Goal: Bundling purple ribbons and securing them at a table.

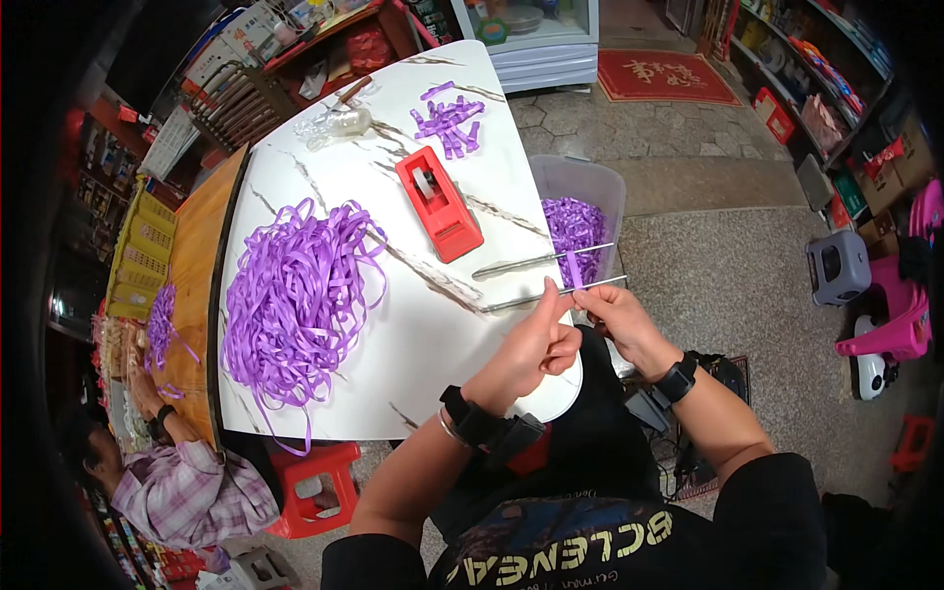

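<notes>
A short strip of purple ribbon (575, 270) lies across two thin metal rods (521, 303) that jut past the table's right edge. My right hand (629, 329) pinches the ribbon's lower end at the nearer rod. Right beside it is my left hand (539, 346), its thumb raised by the rod and its fingers curled in; whatever it grips is hidden. Just beyond the rods stands a red tape dispenser (454, 221). A large tangled heap of purple ribbon (295, 295) covers the table's left part, and short purple ribbon pieces (449, 126) are scattered at the far end.
A translucent bin (618, 192) of purple ribbon pieces stands against the white table (433, 339). Clear plastic wrap (334, 126) lies at the far left. Another person (187, 487) sits at the wooden table (211, 246), near a red stool (320, 487). Shelves (816, 69) line the right.
</notes>
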`<state>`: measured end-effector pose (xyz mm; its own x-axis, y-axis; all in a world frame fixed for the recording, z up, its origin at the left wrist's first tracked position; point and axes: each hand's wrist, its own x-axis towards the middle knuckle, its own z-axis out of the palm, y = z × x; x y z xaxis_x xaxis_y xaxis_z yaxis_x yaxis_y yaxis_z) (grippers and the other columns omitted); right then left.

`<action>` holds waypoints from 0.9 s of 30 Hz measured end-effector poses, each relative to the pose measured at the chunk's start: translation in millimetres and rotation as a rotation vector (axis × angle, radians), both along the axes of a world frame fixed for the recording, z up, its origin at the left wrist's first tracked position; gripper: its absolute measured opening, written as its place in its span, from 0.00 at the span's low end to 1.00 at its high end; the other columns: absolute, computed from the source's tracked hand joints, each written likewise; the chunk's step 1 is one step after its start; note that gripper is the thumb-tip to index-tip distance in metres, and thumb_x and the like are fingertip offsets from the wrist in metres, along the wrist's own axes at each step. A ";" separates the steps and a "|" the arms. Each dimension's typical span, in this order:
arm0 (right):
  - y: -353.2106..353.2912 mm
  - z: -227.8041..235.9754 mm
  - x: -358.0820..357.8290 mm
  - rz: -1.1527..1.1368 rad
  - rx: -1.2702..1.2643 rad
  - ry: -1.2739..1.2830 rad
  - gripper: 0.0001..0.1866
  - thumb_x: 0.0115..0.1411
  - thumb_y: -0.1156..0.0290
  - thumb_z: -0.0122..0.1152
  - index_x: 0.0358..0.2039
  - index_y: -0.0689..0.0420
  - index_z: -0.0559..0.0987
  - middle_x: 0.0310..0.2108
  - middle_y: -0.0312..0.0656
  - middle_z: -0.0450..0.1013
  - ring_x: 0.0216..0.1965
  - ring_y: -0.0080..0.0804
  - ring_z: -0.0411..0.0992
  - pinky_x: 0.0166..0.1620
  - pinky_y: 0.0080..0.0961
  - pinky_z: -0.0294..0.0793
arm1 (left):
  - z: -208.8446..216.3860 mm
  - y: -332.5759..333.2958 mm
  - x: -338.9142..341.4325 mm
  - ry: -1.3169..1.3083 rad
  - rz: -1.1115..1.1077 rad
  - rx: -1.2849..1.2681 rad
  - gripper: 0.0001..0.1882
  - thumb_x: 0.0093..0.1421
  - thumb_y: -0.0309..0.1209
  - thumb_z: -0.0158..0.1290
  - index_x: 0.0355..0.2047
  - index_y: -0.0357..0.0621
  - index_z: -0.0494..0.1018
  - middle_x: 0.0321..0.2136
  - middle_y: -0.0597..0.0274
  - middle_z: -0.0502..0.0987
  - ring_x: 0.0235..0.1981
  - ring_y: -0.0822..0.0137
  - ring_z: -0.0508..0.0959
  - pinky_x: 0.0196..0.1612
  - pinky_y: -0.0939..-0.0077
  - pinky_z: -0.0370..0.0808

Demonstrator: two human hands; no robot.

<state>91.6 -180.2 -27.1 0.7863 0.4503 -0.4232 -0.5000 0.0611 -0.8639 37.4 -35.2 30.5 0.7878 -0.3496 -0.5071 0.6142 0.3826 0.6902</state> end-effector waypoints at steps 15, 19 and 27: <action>8.5 78.2 52.0 0.414 -0.100 -0.458 0.10 0.53 0.65 0.53 0.25 0.59 0.74 0.20 0.29 0.68 0.22 0.13 0.62 0.27 0.12 0.62 | -37.5 -1.9 -2.0 0.103 0.233 -0.647 0.13 0.61 0.43 0.32 0.30 0.50 0.62 0.09 0.73 0.49 0.10 0.77 0.53 0.16 0.83 0.52; 96.6 93.7 94.5 0.420 -0.194 -0.819 0.12 0.52 0.64 0.55 0.28 0.62 0.74 0.22 0.32 0.70 0.23 0.15 0.64 0.27 0.12 0.62 | -50.9 0.4 -1.5 0.044 0.167 -0.795 0.12 0.59 0.40 0.37 0.31 0.48 0.66 0.09 0.72 0.50 0.11 0.77 0.54 0.16 0.84 0.52; 164.9 94.4 111.3 0.535 -0.389 -0.404 0.12 0.47 0.63 0.61 0.22 0.60 0.77 0.16 0.34 0.72 0.10 0.14 0.55 0.12 0.14 0.46 | -48.7 -2.0 -0.9 0.066 0.158 -0.854 0.09 0.60 0.36 0.34 0.28 0.51 0.64 0.10 0.72 0.50 0.12 0.77 0.54 0.16 0.85 0.53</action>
<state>202.9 -15.4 67.3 0.6309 0.6897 -0.3554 -0.0175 -0.4453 -0.8952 36.4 -37.2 -18.2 0.8375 -0.5203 -0.1671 0.5387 0.8373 0.0932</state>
